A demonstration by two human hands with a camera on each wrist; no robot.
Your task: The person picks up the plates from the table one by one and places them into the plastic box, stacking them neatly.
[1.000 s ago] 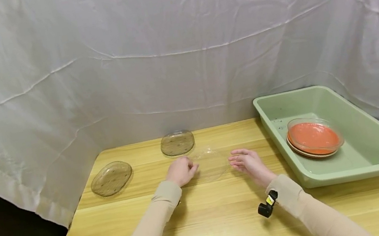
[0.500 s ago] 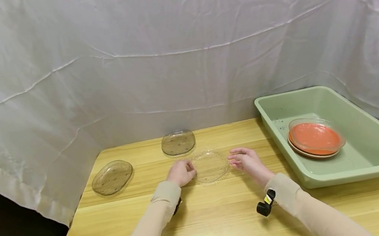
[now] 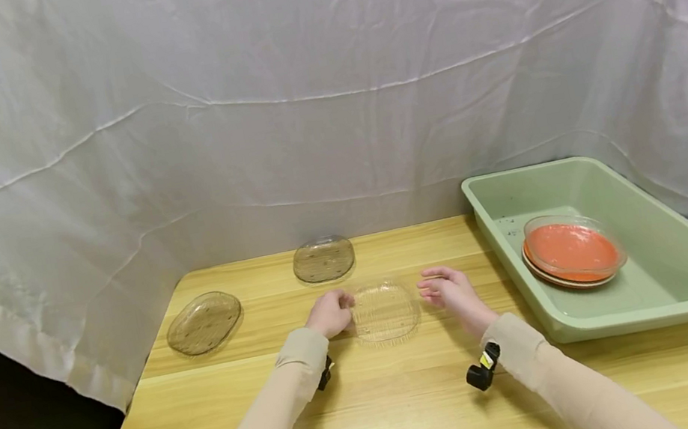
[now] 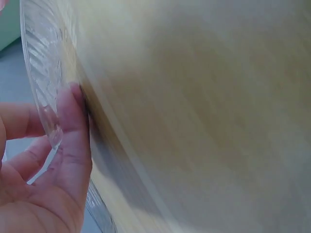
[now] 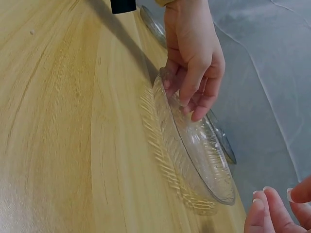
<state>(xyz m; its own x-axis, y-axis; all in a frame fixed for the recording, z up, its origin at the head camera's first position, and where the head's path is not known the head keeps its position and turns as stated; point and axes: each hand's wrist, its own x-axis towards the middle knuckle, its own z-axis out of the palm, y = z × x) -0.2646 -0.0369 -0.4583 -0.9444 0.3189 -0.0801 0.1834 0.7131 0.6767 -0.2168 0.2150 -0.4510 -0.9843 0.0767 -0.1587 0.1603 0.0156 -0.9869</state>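
Observation:
A clear glass plate point(image 3: 385, 314) with a ribbed rim is in front of me in the head view. My left hand point(image 3: 330, 314) pinches its left edge between thumb and fingers, as the left wrist view shows on the plate's rim point(image 4: 41, 58). In the right wrist view the plate point(image 5: 192, 145) appears slightly raised, with a rippled light pattern on the wood beside it. My right hand point(image 3: 455, 296) hovers by the plate's right side, fingers loosely bent and apart from it. Smoky glass plates lie behind point(image 3: 323, 259) and to the left point(image 3: 204, 324).
A green basin point(image 3: 661, 312) stands at the right of the wooden table point(image 3: 377, 414). Inside it is a stack of dishes with an orange plate point(image 3: 568, 249) and a clear glass dish point(image 3: 619, 258) on top. Grey curtain point(image 3: 332, 140) hangs behind the table.
The clear plate has shifted a little toward me and changed its tilt, so its ribbed pattern shows more. My left hand keeps its hold; the right hand has barely moved.

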